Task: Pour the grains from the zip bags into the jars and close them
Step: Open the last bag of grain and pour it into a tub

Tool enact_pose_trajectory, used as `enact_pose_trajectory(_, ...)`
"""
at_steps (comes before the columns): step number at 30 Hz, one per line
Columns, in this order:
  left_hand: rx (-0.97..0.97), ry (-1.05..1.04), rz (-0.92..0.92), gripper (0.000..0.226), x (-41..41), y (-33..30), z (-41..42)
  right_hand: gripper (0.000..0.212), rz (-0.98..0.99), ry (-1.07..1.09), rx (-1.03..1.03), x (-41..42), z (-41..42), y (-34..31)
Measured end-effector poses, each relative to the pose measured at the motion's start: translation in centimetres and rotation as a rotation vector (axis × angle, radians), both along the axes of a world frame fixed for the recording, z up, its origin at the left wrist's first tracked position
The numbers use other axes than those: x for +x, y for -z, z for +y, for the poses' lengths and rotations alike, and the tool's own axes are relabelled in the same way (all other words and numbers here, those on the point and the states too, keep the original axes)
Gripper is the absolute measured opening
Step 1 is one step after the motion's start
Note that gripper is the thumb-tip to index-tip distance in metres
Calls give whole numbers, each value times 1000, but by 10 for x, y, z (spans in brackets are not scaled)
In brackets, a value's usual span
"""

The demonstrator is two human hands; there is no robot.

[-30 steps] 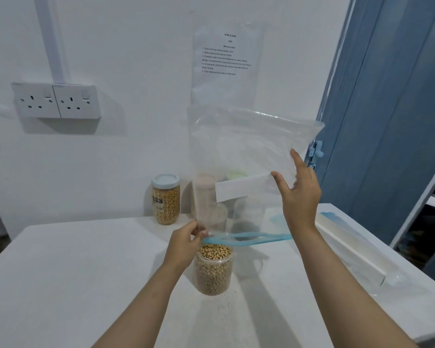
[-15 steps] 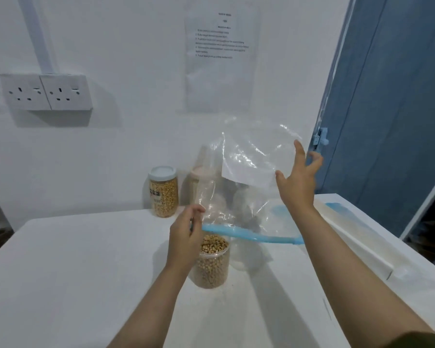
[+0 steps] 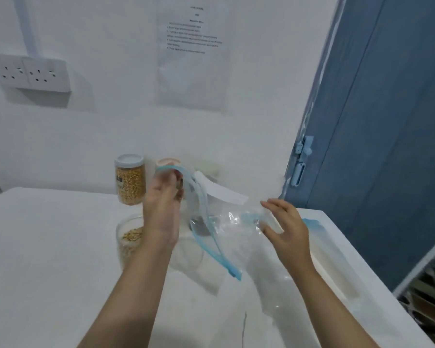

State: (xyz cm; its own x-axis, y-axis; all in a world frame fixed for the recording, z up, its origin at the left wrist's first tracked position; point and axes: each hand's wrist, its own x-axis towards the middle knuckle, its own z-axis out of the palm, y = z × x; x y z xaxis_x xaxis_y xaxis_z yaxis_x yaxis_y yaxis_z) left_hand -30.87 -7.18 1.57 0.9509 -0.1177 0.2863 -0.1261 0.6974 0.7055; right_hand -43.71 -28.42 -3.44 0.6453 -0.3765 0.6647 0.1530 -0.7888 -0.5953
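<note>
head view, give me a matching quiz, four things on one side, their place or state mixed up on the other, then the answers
Things:
1. zip bag
2. open jar
3. lidded jar
4. double socket

Place or state:
A. on the wall, upper left
B. empty, held above the table, pinched at its blue zip edge by the left hand
C. standing at the back by the wall, white lid on
D. no lid, grains inside, partly hidden behind the left forearm

Pairs: 1-B, 2-D, 3-C, 4-A
</note>
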Motion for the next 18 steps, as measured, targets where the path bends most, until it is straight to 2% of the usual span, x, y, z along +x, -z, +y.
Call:
enact_pose_trajectory(2, 164, -218, -40, 11, -8, -10, -9, 14, -62, 22, -71, -7, -6, -8)
enact_pose_trajectory(3, 218, -312, -80, 13, -10, -15, -13, 16, -100, 3, -56, -11, -8, -11)
enact_pose_trajectory(5, 260, -417, -145, 17, -13, -26, -18, 19, -112, -97, 167, -20, -8, -22)
enact_pose_trajectory(9, 389, -452, -178, 10, -11, -46, -29, 19, -121, -251, 544, -36, -3, -46)
enact_pose_trajectory(10, 427, -458, -180, 13, -8, -47, -32, 25, -138, -247, 619, -39, -3, -51)
enact_pose_trajectory(12, 415, -397, -142, 23, -6, -47, -38, 48, -156, -201, 765, -40, -10, -57)
enact_pose_trajectory(14, 401, -272, -118, 35, -4, -36, -44, 59, -149, -163, 885, -41, -21, -60)
enact_pose_trajectory(18, 679, -66, -241, 68, -8, 27, -46, 64, -50, -105, 1072, -36, -46, -50)
